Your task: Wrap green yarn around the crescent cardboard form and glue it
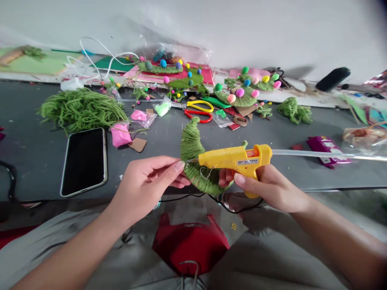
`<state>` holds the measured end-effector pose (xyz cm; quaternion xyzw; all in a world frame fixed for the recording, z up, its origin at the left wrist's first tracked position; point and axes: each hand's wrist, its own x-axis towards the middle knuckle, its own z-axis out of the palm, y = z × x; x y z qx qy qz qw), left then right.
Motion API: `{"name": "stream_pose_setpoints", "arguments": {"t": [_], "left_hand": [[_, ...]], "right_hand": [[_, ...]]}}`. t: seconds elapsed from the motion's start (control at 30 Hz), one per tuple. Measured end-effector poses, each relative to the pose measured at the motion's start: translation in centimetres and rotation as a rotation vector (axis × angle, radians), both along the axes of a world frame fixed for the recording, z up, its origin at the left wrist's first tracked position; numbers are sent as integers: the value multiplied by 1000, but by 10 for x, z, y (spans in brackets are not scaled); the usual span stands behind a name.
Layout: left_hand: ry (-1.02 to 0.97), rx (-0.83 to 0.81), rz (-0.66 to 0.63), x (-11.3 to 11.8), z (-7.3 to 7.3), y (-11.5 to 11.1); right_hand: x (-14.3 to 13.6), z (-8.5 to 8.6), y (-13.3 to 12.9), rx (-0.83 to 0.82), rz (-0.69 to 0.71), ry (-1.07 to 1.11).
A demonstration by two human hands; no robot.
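Note:
A curved green yarn-wrapped piece stands up over the front edge of the dark table. At its left edge my left hand is closed, thumb and index finger pinched on it beside the nozzle. My right hand is wrapped round the handle of a yellow glue gun, and its fingertips also reach the lower right part of the yarn piece. The gun points left, its metal tip close to my left thumb. A long clear glue stick sticks out of its back.
Left on the table lie a phone, green yarn and a pink packet. Scissors and pompom-topped yarn pieces are behind. A purple object sits at right; a red stool is below.

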<state>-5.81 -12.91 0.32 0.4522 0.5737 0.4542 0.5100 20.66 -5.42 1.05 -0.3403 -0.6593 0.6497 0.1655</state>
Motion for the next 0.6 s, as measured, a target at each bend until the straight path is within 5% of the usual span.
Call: {"name": "stream_pose_setpoints", "arguments": {"t": [0.6], "left_hand": [[55,-7,18,1,3,1]], "right_hand": [[-1,5,1,59,-1,-95]]}}
